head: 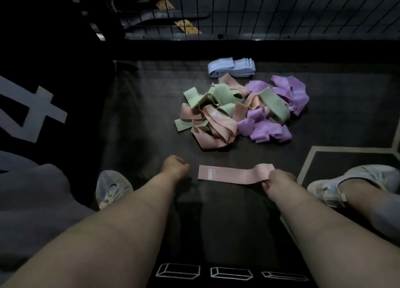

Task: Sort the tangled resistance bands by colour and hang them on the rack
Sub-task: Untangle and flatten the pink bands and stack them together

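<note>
Your right hand (279, 180) pinches the right end of the pink band (229, 175), which lies flat on the floor (216, 218), long axis left to right; your left hand (175, 166), curled on nothing, sits just beside its free end

Grey trousers (32, 199) cover both legs. The left trainer (112, 187) and right trainer (350, 183) are pale mesh with white laces. Forearms bare.

A white 4 (48, 109) marks the black panel (65, 50), left.
</note>
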Available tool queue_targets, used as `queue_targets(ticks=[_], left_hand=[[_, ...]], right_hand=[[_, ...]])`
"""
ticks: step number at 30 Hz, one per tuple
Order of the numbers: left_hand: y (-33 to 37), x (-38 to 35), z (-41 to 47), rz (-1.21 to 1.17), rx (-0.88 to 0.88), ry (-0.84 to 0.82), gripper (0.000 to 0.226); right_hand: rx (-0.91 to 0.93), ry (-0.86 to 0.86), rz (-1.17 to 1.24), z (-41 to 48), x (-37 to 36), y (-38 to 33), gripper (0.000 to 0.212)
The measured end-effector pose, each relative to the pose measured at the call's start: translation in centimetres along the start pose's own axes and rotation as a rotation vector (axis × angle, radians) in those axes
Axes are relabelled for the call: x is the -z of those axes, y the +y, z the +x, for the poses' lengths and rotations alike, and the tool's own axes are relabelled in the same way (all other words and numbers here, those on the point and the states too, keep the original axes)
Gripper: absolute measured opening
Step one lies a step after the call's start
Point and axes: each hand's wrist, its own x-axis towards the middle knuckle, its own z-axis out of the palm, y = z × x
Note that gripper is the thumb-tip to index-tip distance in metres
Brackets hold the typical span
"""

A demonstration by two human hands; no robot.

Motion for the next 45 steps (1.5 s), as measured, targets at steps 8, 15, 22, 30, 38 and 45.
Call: queue_targets(ticks=[8, 15, 22, 30, 38, 45], left_hand=[[2.3, -4.3, -2.4, -0.056, -0.336, -0.536, 0.087], [4.7, 0.7, -5.7, -0.006, -0.278, -0.61, 0.035], [3.2, 5.7, -7.9, 0.163, -0.214, -0.467, 0.012], [-0.5, 6.4, -6.4, -0.242, -0.003, -0.165, 0.015], [-1.5, 1.7, -1.4, -0.252, 0.113, 0.008, 0.021], [-2.9, -1.3, 1.7, -0.07, 0.087, -0.021, 0.013]], right_hand=[[0.533, -0.545, -0.378, -5.6, -2.8, 1.6, 0.019], [0.585, -0.637, -0.127, -8.6, -1.4, -3.6, 0.024], [0.561, -0.418, 0.075, -9.3, 3.3, -5.1, 0.024], [0.382, -0.22, -0.083, -6.0, 4.4, -2.1, 0.021], [0.161, -0.157, -0.25, 0.2, 1.7, 0.6, 0.032], [0.071, -0.057, -0.351, 4.2, 0.7, 2.6, 0.023]])
